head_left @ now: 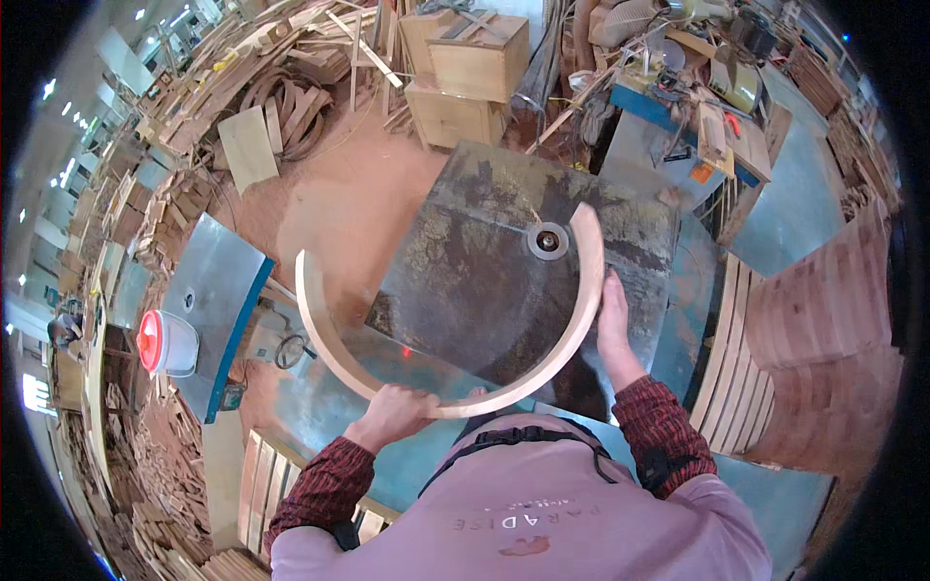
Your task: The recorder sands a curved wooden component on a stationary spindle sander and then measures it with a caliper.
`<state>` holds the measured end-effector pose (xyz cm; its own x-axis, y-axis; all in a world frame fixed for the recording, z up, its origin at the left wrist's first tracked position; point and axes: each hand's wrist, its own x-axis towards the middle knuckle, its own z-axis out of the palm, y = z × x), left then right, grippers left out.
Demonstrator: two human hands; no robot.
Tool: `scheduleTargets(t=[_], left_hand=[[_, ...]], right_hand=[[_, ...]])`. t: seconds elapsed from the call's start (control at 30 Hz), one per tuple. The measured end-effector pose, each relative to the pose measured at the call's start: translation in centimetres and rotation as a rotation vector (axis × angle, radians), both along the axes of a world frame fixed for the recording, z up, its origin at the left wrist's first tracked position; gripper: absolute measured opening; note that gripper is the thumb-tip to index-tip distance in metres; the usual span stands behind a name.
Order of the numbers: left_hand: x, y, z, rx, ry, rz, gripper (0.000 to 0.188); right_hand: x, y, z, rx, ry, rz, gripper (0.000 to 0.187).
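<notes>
A pale, C-shaped curved wooden piece point(514, 389) spans the space in front of me, its two ends pointing away. My left hand point(395, 416) is closed around its near left part, close to my body. Along the outer face of its right arm lies my right hand point(614, 327), holding it from the side; some of those fingers are hidden. The right end of the curve is just right of a round metal spindle point(548, 241) set in a dark, stained metal machine table point(465, 281). The left end reaches out past the table's left edge.
At left, a white bucket with a red lid point(167, 343) stands by a blue-edged metal table point(215, 308). Stacked curved wooden strips point(733, 363) lie at right. Wooden boxes point(467, 73) stand beyond the machine, and a cluttered tool bench point(693, 116) is at far right.
</notes>
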<state>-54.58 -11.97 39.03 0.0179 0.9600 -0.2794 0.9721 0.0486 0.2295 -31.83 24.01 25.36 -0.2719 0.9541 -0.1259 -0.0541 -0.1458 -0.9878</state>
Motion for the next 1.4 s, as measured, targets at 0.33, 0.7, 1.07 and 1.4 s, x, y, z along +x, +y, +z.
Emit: scheduleTargets(t=[0.33, 0.7, 1.07, 1.4], left_hand=[[3.6, 14.9, 7.8, 0.612, -0.304, -0.097, 0.033], [8.1, 18.1, 6.2, 0.551, -0.813, 0.078, 0.045], [-0.8, 8.1, -7.8, 0.718, -0.926, 1.141, 0.029], [-2.3, 9.7, -11.1, 0.837, -0.814, 1.173, 0.044]], right_hand=[[3.2, -3.6, 20.1, -0.078, 0.782, 0.455, 0.057], [1.1, -7.0, 32.3, 0.706, -0.049, 0.414, 0.048], [-4.4, -10.8, 12.7, 0.946, -0.773, 0.786, 0.026], [-6.2, -12.4, 7.7, 0.932, -0.874, 0.819, 0.024]])
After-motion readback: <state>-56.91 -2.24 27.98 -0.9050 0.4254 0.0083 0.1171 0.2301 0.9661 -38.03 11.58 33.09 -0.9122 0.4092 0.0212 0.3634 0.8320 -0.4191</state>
